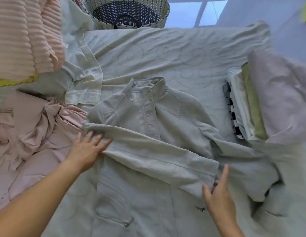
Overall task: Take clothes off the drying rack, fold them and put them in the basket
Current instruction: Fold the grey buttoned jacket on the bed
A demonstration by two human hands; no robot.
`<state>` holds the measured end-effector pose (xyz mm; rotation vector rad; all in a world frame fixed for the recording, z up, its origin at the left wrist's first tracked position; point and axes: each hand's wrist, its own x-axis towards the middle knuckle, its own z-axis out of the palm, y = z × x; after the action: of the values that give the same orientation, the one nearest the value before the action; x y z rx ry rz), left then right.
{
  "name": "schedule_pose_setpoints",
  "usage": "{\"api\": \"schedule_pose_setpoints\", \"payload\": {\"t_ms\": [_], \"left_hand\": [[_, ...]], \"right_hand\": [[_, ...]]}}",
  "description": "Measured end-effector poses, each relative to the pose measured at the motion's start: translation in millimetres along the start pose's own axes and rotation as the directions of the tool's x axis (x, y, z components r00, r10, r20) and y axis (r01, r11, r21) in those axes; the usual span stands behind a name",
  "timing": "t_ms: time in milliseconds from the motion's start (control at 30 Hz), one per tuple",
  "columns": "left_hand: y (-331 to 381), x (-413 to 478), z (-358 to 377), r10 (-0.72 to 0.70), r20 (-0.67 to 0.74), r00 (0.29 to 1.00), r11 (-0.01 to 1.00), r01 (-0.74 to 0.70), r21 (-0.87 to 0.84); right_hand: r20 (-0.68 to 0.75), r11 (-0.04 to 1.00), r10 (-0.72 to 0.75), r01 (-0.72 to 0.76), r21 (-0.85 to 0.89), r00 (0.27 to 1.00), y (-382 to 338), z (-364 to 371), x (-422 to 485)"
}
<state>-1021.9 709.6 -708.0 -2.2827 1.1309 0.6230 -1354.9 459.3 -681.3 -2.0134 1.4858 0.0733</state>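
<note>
A pale grey-green jacket (148, 106) lies face up on the bed, collar towards the far side. One sleeve (152, 151) is folded across its front. My left hand (88, 149) lies flat with straight, spread fingers on the sleeve's shoulder end. My right hand (217, 195) touches the sleeve's cuff with extended fingers. The woven basket (159, 16) stands beyond the bed's far edge; what it holds is hidden from here.
A stack of folded clothes (242, 106) with a lilac piece (278, 96) on top lies at the right. Crumpled pink garments (37, 127) lie at the left. A ribbed peach garment (24, 35) hangs at the upper left. A pale cloth (85, 79) lies beside the jacket.
</note>
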Motion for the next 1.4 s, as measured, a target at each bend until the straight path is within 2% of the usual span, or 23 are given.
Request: {"api": "schedule_pose_setpoints", "payload": {"t_ms": [67,133,233,367,500,667,733,800,833,933,1033,1100,1200,1300,1367,1400], "left_hand": [[8,-3,-10,0.042,0.034,0.999,0.999,-0.042,0.010],[27,-8,-16,0.079,0.048,0.996,0.996,-0.078,-0.036],[67,-19,-16,0.104,-0.024,0.994,0.974,-0.106,-0.198],[156,-32,-37,0.150,-0.073,0.986,0.914,-0.167,-0.370],[244,-41,-69,0.223,-0.128,0.966,0.824,-0.257,-0.504],[324,-50,-114,0.324,-0.110,0.940,0.740,-0.324,-0.589],[341,-56,-129,0.330,-0.118,0.937,0.698,-0.326,-0.637],[351,-63,-144,0.340,-0.122,0.932,0.669,-0.331,-0.665],[354,-67,-151,0.345,-0.138,0.928,0.645,-0.342,-0.684],[354,-76,-165,0.317,-0.283,0.905,0.503,-0.414,-0.759],[339,-85,-178,0.161,-0.415,0.895,0.333,-0.445,-0.831],[320,-90,-190,0.043,-0.480,0.876,0.274,-0.473,-0.837],[291,-100,-218,-0.034,-0.619,0.785,0.352,-0.570,-0.742],[279,-109,-251,0.045,-0.767,0.640,0.487,-0.685,-0.542],[273,-110,-268,0.031,-0.804,0.594,0.477,-0.716,-0.510],[268,-110,-275,-0.043,-0.802,0.596,0.441,-0.708,-0.551]], "right_hand": [[-0.062,0.987,-0.125,0.118,-0.109,0.990,13,-6,-1],[-0.173,0.979,-0.159,0.133,-0.153,0.972,29,-22,-2],[-0.318,0.988,-0.086,0.040,-0.148,0.944,56,-58,1],[-0.378,0.993,0.044,-0.081,-0.083,0.925,89,-101,12],[-0.320,0.984,0.132,-0.164,-0.074,0.938,106,-115,29],[-0.075,0.947,0.305,-0.311,-0.077,0.949,130,-108,41],[-0.035,0.942,0.328,-0.330,-0.070,0.944,139,-117,44],[-0.083,0.958,0.287,-0.288,0.001,0.954,140,-137,45],[-0.122,0.958,0.280,-0.269,0.101,0.952,134,-152,45],[-0.206,0.915,0.245,-0.156,0.372,0.947,105,-195,36],[-0.201,0.851,0.076,0.041,0.523,0.977,55,-226,24],[-0.149,0.794,-0.064,0.141,0.592,0.987,16,-241,21],[-0.052,0.721,-0.232,0.208,0.661,0.971,-40,-252,25],[0.036,0.653,-0.375,0.236,0.719,0.926,-88,-248,24],[0.106,0.605,-0.448,0.214,0.767,0.888,-108,-244,22],[0.144,0.557,-0.451,0.152,0.816,0.881,-113,-243,21]]}}
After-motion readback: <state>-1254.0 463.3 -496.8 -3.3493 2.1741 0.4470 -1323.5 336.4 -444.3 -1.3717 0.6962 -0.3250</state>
